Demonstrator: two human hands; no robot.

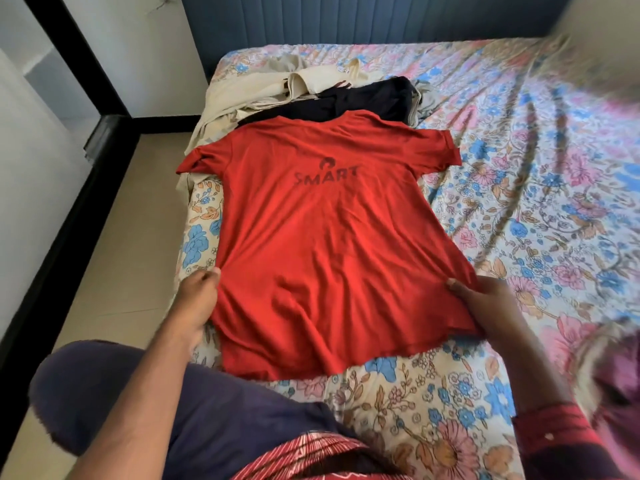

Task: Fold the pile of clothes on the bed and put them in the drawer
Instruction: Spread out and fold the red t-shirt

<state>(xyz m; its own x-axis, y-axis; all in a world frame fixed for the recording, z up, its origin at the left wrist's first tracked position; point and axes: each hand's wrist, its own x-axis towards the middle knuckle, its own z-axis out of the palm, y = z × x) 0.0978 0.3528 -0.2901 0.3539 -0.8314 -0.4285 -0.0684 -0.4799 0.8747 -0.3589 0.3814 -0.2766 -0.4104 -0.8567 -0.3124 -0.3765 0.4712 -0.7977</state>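
Red T-shirt [322, 237] lies flat, print up, on the floral bedsheet [519, 202]; left hand [197, 299] and right hand [485, 303] pinch its side edges. Tension should stay even before folding inward.

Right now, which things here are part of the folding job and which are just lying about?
Job: red T-shirt, held by left hand and right hand; dark garment; cream garments.
Lying about: floral bedsheet; blue headboard.

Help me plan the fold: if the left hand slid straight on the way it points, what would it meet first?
Probably the red shirt's left sleeve, past bare floral sheet; the left hand points up along the shirt's side edge.
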